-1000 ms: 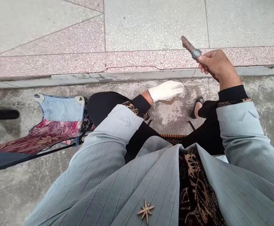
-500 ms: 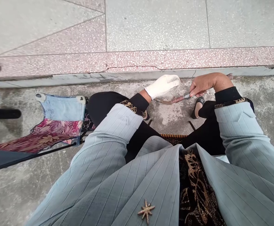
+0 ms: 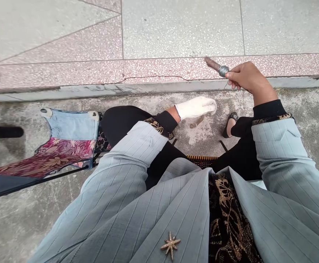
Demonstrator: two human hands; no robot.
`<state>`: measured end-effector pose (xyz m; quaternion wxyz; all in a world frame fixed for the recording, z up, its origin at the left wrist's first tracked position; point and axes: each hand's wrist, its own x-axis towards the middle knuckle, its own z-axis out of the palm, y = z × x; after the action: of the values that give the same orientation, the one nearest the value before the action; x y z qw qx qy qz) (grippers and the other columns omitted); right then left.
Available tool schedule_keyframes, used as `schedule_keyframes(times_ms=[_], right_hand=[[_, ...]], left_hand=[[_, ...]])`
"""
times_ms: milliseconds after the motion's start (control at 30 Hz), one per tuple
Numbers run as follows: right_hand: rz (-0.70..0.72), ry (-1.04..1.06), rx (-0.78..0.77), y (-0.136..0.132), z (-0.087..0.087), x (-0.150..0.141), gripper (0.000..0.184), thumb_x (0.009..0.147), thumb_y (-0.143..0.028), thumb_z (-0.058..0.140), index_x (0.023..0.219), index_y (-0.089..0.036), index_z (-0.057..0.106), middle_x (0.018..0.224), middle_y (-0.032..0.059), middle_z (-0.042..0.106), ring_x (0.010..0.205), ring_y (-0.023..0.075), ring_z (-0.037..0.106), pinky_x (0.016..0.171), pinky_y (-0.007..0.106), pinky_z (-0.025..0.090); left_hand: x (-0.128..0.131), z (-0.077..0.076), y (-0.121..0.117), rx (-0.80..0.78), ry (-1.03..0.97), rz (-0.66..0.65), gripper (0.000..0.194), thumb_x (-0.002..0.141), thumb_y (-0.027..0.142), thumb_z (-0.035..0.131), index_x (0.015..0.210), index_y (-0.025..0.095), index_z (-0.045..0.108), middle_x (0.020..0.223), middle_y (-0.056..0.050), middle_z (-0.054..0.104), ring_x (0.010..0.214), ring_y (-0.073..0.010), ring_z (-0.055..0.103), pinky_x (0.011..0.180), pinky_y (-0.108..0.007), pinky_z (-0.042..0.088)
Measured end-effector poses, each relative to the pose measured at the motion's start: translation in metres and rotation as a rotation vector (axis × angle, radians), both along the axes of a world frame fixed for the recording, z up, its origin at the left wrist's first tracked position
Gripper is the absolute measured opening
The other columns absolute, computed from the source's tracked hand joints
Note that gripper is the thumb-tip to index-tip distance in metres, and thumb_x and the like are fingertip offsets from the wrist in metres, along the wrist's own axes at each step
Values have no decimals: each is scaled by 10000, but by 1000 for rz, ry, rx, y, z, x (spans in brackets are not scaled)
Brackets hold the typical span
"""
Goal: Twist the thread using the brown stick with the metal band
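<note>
My right hand (image 3: 243, 78), bare, is raised over the kerb and closed around one end of a short brown stick (image 3: 212, 64). Grey metal wire (image 3: 223, 71) is wound in a thick coil round the stick beside my fingers. Lower and to the left is my left hand (image 3: 199, 108) in a white knitted glove, its fingers curled together. A blurred brownish piece (image 3: 197, 122) shows just under the glove; whether the left hand holds it I cannot make out. What lies inside the gloved fingers is hidden.
A low concrete kerb (image 3: 154, 87) edges the raised terrazzo paving (image 3: 181, 33) ahead. To the left stands a folding seat with patterned red cloth (image 3: 63, 149) and a denim patch (image 3: 73, 124). A dark bar (image 3: 3, 132) juts in at the left edge.
My right hand has lifted the wire-wound stick up and forward, from near my left hand to above the kerb. My gloved left hand has shifted slightly right and down.
</note>
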<state>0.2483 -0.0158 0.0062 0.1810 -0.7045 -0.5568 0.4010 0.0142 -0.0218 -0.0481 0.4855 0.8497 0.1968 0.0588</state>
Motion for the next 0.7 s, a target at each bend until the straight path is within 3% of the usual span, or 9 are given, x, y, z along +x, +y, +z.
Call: schedule_keyframes(times_ms=[100, 167, 300, 367, 467, 700], right_hand=[[140, -259, -134, 6, -10, 0, 337, 854, -467, 717, 663, -197, 653, 544, 48, 607, 616, 211, 637, 690, 362, 505], [309, -360, -239, 7, -17, 0, 345, 832, -494, 725, 664, -198, 663, 555, 60, 616, 675, 243, 659, 728, 386, 505], [694, -356, -551, 2, -21, -5, 380, 818, -524, 717, 631, -200, 653, 582, 53, 623, 635, 205, 618, 692, 365, 486], [815, -280, -629, -2, -17, -11, 390, 835, -511, 698, 620, -191, 644, 590, 37, 617, 600, 166, 577, 677, 335, 464], [858, -161, -631, -5, -7, -18, 381, 841, -504, 692, 639, -183, 652, 611, 22, 620, 587, 140, 545, 658, 312, 438], [809, 33, -631, -7, 2, -15, 358, 772, -553, 739, 723, -200, 708, 663, 0, 645, 618, 135, 562, 646, 294, 436]], left_hand=[[-1, 2, -2, -34, -6, -28, 346, 948, 379, 436, 904, 165, 705, 873, -31, 705, 751, -142, 606, 743, -274, 441], [-3, 4, -2, -37, 12, -18, 359, 949, 392, 433, 892, 163, 704, 859, -31, 700, 725, -136, 594, 722, -268, 437], [-7, 8, 1, 8, 14, 121, 348, 939, 386, 447, 919, 144, 695, 810, -23, 678, 701, -133, 559, 709, -267, 428], [-8, 8, 4, 24, 10, 207, 337, 933, 382, 455, 929, 134, 684, 813, -23, 676, 721, -135, 557, 721, -269, 430], [-9, 8, 10, 22, 19, 279, 326, 932, 390, 468, 900, 133, 666, 814, -24, 675, 721, -127, 550, 720, -262, 427], [-8, 3, 14, -83, 15, 316, 331, 936, 428, 509, 820, 141, 626, 704, -3, 614, 626, -102, 499, 648, -244, 408]])
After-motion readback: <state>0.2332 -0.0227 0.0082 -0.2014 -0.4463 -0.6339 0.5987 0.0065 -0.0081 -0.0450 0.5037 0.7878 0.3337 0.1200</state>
